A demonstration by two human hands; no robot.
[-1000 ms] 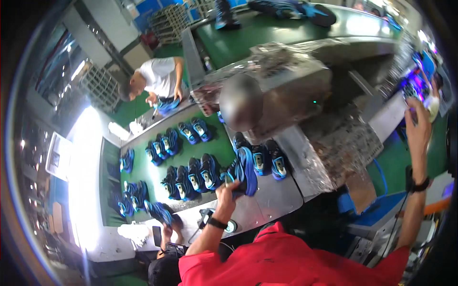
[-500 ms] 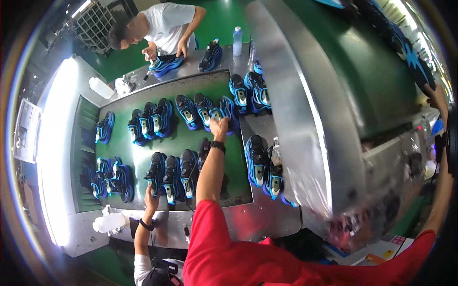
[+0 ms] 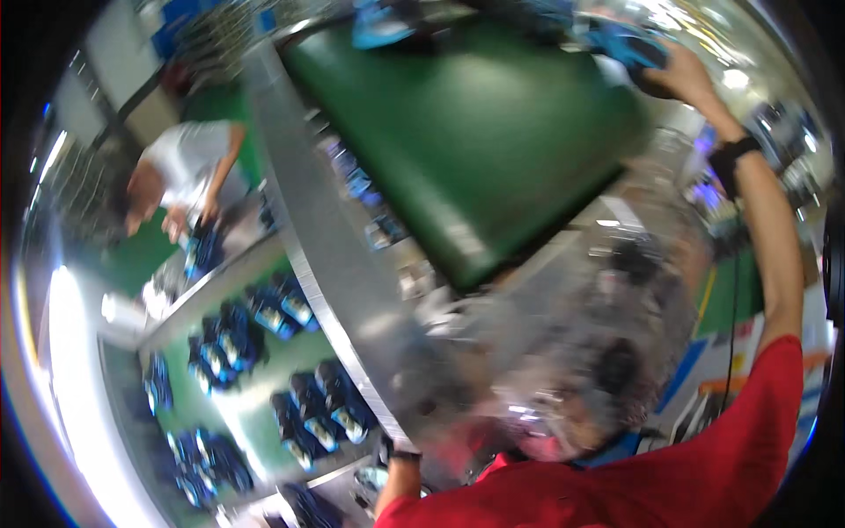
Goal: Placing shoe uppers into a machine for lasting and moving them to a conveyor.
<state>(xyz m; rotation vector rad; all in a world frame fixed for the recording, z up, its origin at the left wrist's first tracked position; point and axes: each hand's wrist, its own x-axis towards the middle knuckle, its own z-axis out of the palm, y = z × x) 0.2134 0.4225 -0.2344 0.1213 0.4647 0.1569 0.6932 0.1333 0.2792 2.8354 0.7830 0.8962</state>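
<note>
My right hand [image 3: 685, 77] reaches to the upper right, its fingers closed on the end of a blue and black sneaker [image 3: 623, 46]; motion smears both. My left forearm [image 3: 400, 482] comes in low, with a dark band at the wrist. The left hand beyond it is hidden at the metal edge, so its fingers and anything in them do not show. A row of blue and black sneakers [image 3: 319, 414] stands on the green belt to the left of that wrist.
A metal rail [image 3: 304, 220] parts the lower belt from a raised green belt [image 3: 493, 141]. Clear plastic bags [image 3: 607, 352] lie right of it. More sneakers [image 3: 224, 339] stand at left. A co-worker in white [image 3: 189, 172] handles a sneaker across the belt.
The view has swung to the right. My left hand has come back from a sneaker on the lower belt to the metal edge. My right hand now shows with a sneaker, farther into view.
</note>
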